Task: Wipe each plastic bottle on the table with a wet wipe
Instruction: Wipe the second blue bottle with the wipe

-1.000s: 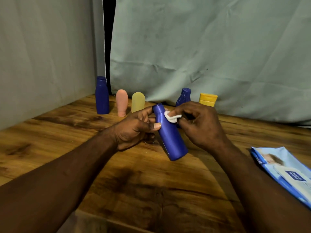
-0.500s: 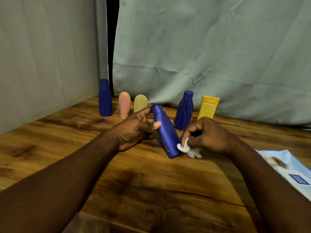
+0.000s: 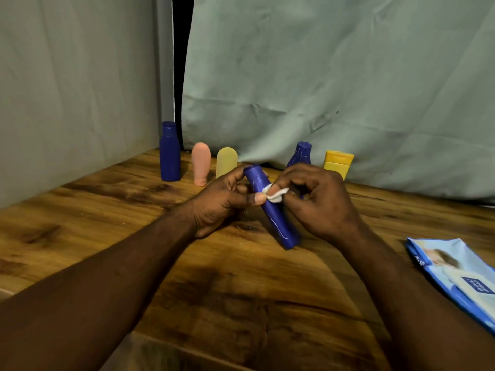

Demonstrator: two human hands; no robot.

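Above the table (image 3: 80, 218), the left hand (image 3: 222, 202) grips a tilted bottle (image 3: 270, 207); the right hand (image 3: 318, 199) pinches the wipe (image 3: 274, 194) against it. Wetness could make it slip.

One camera sits on the person's head. It looks forward and down at the wooden surface (image 3: 241, 303). It is close: both arms come in from the bottom of the frame, and the left hand (image 3: 222, 202) and right hand (image 3: 318, 202) meet near the middle. The view is wide. A cloth wall (image 3: 321, 76) fills the top, and a pink bottle (image 3: 201, 164) stands farther back.
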